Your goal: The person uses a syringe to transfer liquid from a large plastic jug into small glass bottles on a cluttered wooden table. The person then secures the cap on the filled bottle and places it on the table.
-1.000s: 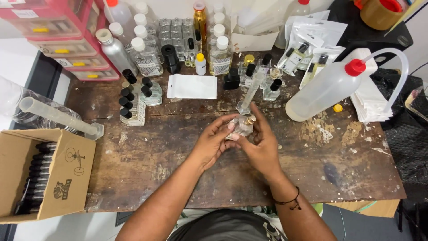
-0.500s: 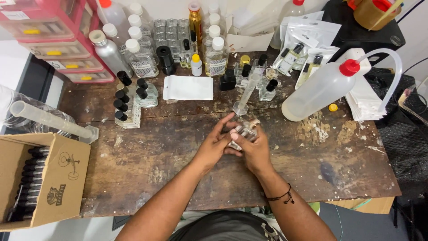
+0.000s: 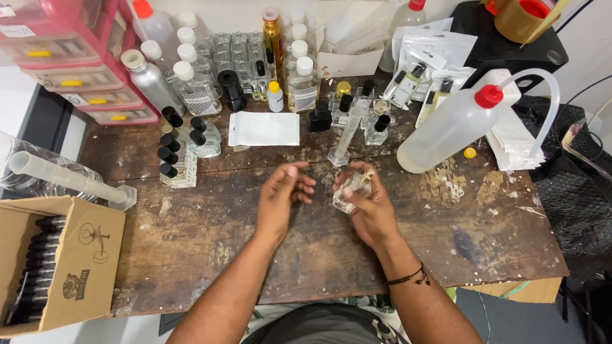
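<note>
At the bottom of the frame, two bare arms reach up over a worn wooden table (image 3: pixel 191 267). A dark string band sits on the right wrist.

A second ago both hands were pressed together around one small glass bottle. Now they have come apart. The left hand (image 3: pixel 284 197) has let go. It is open, fingers loose and a little curled, holding nothing, just beside the bottle but not touching it. The right hand (image 3: pixel 366 207) has the small clear glass bottle (image 3: pixel 349 191) all to itself. Its fingers wrap around the bottle, near the middle of the frame. The bottle is tilted, and it looks like it has no cap on. So the two-handed part looks done, and the left hand is free.

At the lower left sits a cardboard box (image 3: pixel 83 261) with rows of black tops inside.

A bit farther up, just past the hands, stands a thin clear measuring tube (image 3: pixel 343 137). Left of it lies a flat white pouch (image 3: pixel 263 129). Small bottles with black caps (image 3: pixel 173 148) stand in a row farther left.

On the upper right, a big squeeze bottle with a red cap (image 3: pixel 446 127) lies tipped over. More bottles crowd the back edge, with pink drawers (image 3: pixel 76 57) in the upper left corner.
</note>
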